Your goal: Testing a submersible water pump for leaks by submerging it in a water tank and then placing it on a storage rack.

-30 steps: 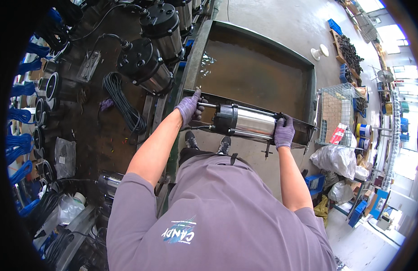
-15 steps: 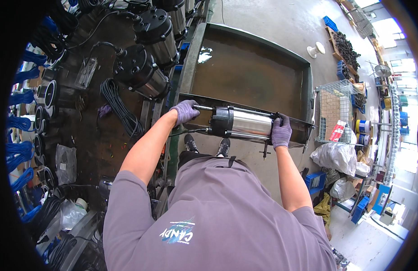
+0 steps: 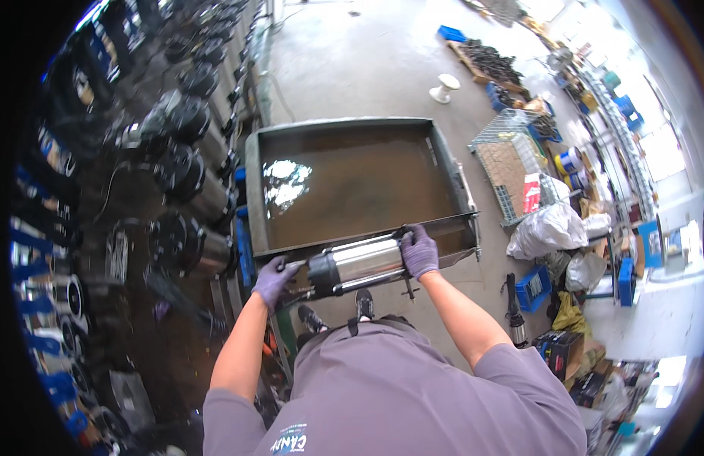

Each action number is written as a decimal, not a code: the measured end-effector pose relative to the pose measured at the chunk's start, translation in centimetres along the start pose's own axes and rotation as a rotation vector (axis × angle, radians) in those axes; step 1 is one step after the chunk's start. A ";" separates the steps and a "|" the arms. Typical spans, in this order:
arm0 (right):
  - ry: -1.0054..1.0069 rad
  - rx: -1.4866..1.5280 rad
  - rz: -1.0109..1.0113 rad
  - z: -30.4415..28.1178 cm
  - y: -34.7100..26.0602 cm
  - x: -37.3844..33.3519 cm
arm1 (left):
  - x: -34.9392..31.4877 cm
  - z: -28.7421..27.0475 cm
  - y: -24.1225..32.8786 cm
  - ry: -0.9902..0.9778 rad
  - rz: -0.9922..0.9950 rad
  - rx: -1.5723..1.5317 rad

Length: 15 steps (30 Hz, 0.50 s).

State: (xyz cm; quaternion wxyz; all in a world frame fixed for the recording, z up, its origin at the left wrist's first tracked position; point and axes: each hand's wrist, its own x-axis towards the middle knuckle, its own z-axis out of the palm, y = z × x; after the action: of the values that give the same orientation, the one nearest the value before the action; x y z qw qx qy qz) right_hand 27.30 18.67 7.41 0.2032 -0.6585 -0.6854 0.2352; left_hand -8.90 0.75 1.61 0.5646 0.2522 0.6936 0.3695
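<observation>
Snugly curled grip, left hand (image 3: 270, 283) round a rod (image 3: 298, 264), right hand (image 3: 420, 253) clasping steel cylinder (image 3: 369, 261) (both gloved)

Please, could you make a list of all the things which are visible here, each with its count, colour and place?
Tank: 1, grey, centre, with brown liquid inside
Cylinder unit: 1, silver with black end, along the tank's near side
Pump-like units: several, silver and black, left
Cable bundles: several, blue, far left, blurred
Spool: 1, white, beyond the tank
Heap of parts: 1, dark, upper right
Wire cage: 1, grey, right of the tank
Plastic bags: at least 2, whitish, below the cage
Crates: several, blue, mostly right
Smaller items: too blurred to count, both edges
Shoes: 2, dark, below the unit
Shirt: 1, grey, bottom
Left hand: 1, purple-gloved, at the unit's left end
Right hand: 1, purple-gloved, at its right end
</observation>
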 end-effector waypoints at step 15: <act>-0.038 0.027 0.021 -0.8 -0.2 -0.1 | 0.2 -1.4 0.0 -0.192 -0.102 -0.595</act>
State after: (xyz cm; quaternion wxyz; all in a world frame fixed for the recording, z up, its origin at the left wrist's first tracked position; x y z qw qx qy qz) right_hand 27.68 18.58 8.20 0.1964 -0.6584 -0.6789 0.2589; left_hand -10.30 0.56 1.61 0.6942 0.0748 0.5104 0.5020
